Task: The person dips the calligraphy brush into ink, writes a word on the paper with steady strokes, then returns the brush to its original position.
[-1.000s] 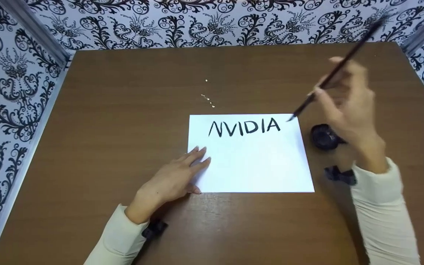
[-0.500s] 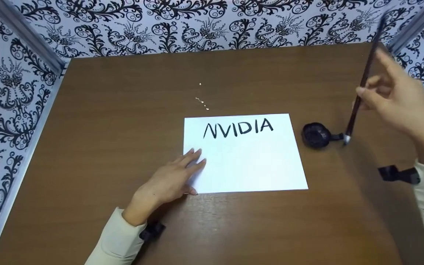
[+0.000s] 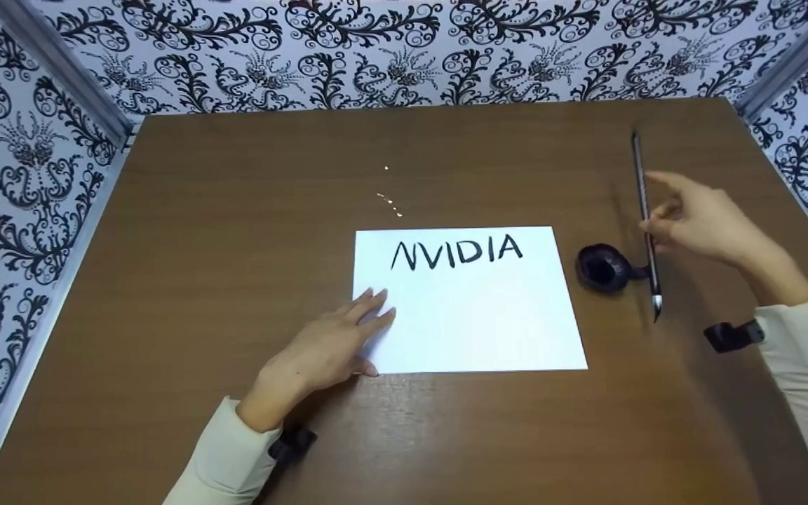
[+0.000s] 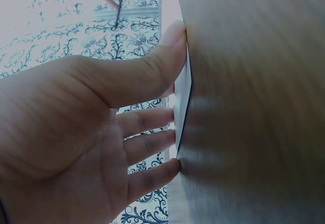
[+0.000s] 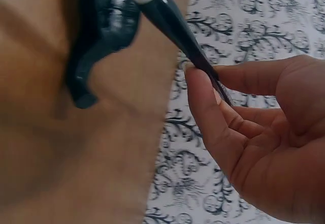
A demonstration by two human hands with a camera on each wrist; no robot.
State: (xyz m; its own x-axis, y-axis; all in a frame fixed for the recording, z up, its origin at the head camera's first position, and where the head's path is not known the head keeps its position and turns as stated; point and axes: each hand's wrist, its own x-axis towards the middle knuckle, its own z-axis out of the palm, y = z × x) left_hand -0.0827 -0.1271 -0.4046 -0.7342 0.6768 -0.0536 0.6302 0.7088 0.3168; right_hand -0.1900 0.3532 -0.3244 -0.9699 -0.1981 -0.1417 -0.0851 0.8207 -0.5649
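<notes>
My right hand (image 3: 709, 223) pinches a dark paintbrush (image 3: 642, 186) between thumb and fingers, its tip pointing toward me, above the handle of a small black ink dish (image 3: 602, 268). The right wrist view shows the brush (image 5: 175, 28) crossing close over the dish (image 5: 109, 26). My left hand (image 3: 323, 344) rests with spread fingers on the left edge of a white sheet of paper (image 3: 474, 315). Black brushed letters (image 3: 456, 252) on the sheet read "NVIDIA". From the left wrist, my thumb and fingertips (image 4: 152, 181) touch the paper's edge.
A brown wooden table (image 3: 236, 210) carries everything. Small pale specks (image 3: 390, 203) lie beyond the paper. Patterned black-and-white panels (image 3: 404, 56) border the table at the back and sides.
My right hand has carried the brush away from the paper's upper right corner, out to the right, then back left over the ink dish's handle. The left hand stays on the paper.
</notes>
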